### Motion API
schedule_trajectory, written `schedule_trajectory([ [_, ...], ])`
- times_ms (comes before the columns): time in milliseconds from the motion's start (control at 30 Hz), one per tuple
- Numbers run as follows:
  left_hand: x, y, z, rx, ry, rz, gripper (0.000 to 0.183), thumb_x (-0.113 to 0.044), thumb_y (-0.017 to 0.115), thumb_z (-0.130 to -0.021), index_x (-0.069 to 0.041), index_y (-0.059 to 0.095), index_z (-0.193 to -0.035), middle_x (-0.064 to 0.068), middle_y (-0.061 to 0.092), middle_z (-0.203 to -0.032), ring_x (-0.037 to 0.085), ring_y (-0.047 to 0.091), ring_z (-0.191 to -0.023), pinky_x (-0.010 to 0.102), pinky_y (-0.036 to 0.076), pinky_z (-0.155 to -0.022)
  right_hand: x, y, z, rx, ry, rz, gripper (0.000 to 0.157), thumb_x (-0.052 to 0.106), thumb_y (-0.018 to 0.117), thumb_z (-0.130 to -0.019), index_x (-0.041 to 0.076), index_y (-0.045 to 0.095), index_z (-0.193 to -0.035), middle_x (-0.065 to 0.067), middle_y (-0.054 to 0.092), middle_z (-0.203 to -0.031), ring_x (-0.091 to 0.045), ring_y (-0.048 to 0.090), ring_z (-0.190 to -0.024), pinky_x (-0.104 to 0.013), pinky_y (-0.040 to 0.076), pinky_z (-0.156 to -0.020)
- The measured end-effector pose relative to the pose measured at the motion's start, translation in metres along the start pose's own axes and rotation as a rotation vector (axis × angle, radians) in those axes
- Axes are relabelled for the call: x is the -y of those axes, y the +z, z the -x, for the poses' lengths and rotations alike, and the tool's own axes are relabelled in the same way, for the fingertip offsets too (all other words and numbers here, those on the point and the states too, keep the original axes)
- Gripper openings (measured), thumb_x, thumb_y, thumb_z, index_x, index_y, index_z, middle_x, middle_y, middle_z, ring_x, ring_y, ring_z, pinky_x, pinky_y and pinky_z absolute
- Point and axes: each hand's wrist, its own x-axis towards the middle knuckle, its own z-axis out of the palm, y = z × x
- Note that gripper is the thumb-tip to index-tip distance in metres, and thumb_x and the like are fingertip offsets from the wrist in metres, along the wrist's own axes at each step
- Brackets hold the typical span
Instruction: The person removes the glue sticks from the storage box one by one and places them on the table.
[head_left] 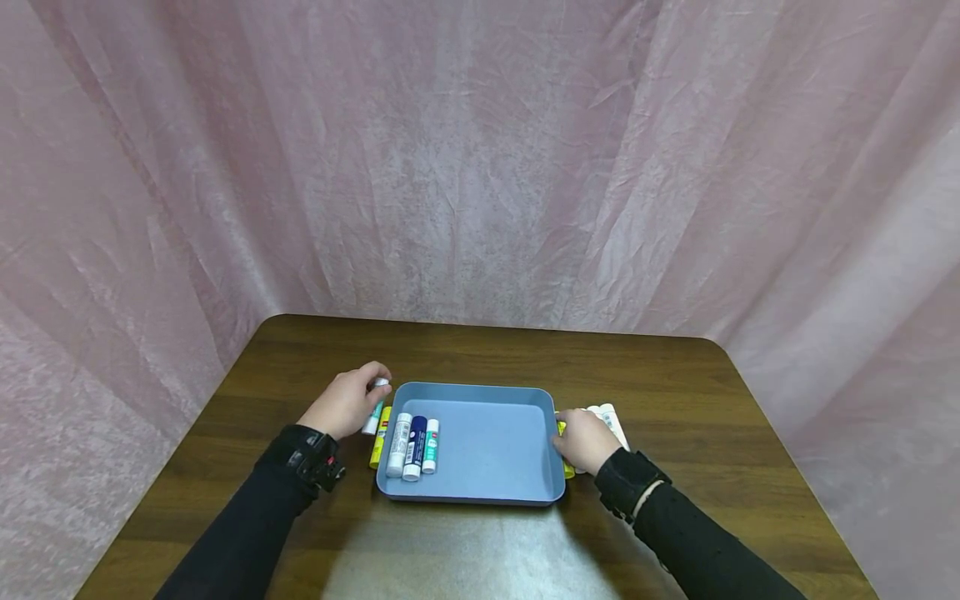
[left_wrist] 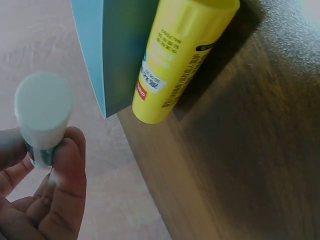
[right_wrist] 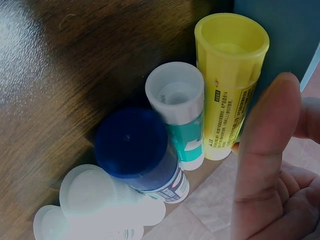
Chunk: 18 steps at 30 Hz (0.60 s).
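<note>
My left hand [head_left: 347, 402] pinches a small glue stick with a white cap and teal label [left_wrist: 43, 105] between thumb and fingers, left of the blue tray [head_left: 495, 492]. Beside the tray's left wall lies a yellow glue stick [left_wrist: 185, 55]. Inside the tray, at its left, are a white glue stick [head_left: 399, 446], a dark blue one [head_left: 415, 450] and a small teal one [head_left: 431, 446]. My right hand [head_left: 588, 440] is at the tray's right side, its extended finger next to another yellow glue stick [right_wrist: 227, 90]; contact is unclear.
To the right of the tray, a small teal-and-white glue stick [right_wrist: 186, 135], a dark blue glue stick [right_wrist: 132, 142] and several white ones [right_wrist: 90, 195] lie in a row beside the yellow one. The wooden table [head_left: 480, 350] ends before a pink curtain [head_left: 480, 167].
</note>
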Motion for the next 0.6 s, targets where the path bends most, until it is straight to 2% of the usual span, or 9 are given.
schedule_trajectory([
  [233, 0.009, 0.0, -0.002, 0.044, -0.047, 0.014, 0.032, -0.024, 0.05, -0.108, -0.01, 0.055, -0.136, 0.015, 0.065, -0.126, 0.026, 0.059, -0.1, 0.04, 0.052, -0.083, -0.001, 0.0, -0.001, 0.006, 0.009, -0.004, 0.042, 0.012, 0.069, -0.095, -0.007, 0.063, -0.132, -0.002, 0.06, -0.062, -0.011, 0.057, -0.045, -0.025, 0.048, -0.044],
  [600, 0.02, 0.003, -0.004, 0.084, -0.075, -0.01, 0.033, -0.021, 0.042, -0.109, -0.006, 0.052, -0.137, 0.02, 0.062, -0.132, 0.029, 0.061, -0.106, 0.048, 0.053, -0.091, -0.002, 0.0, -0.001, -0.016, -0.034, 0.016, 0.04, 0.01, 0.069, -0.093, -0.008, 0.065, -0.128, 0.0, 0.059, -0.058, -0.009, 0.056, -0.043, -0.023, 0.045, -0.045],
])
